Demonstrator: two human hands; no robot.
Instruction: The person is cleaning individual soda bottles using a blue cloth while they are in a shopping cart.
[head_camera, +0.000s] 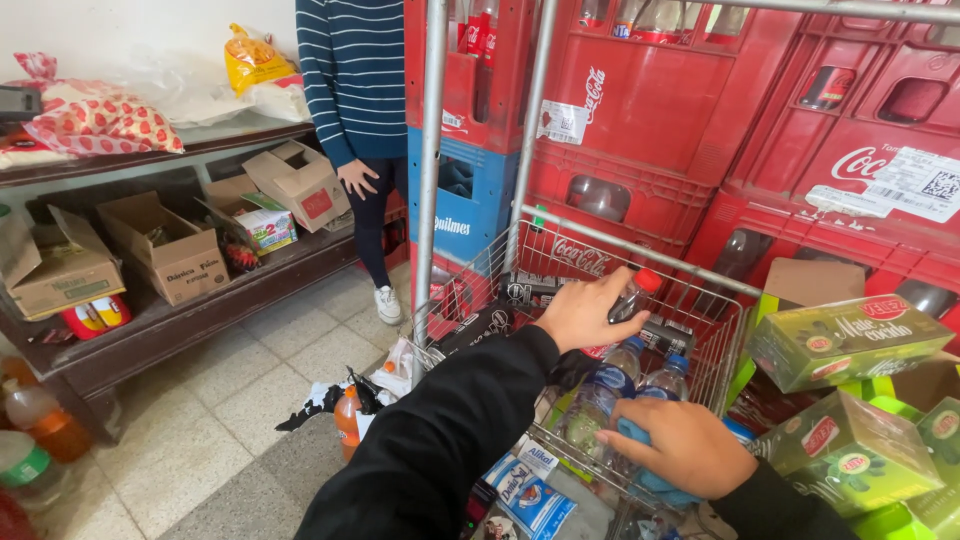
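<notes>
1. The dark bottle with the red cap is the thing in hand: your left hand is curling its fingers over the bottle's body, clamped on it, at about twelve o'clock from your chest, above the middle of the wire cart.
2. Your right hand is pressing down with fingers together on a blue cloth-like thing at five o'clock from the left hand; whether those fingers are gripping it or only resting, you cannot tell.
3. Between your hands, two clear water bottles with blue caps are standing in the cart, just beside the right knuckles.
4. Judging by this, you are sorting bottles in the cart, the dark one either being lifted or set down; the next move is likely calling for a steady grip and a free slot among the upright bottles.
5. At three o'clock green cartons are stacking up; at twelve red crates are rising.
6. At ten o'clock a person in a striped sweater is standing by a shelf of cardboard boxes.
</notes>
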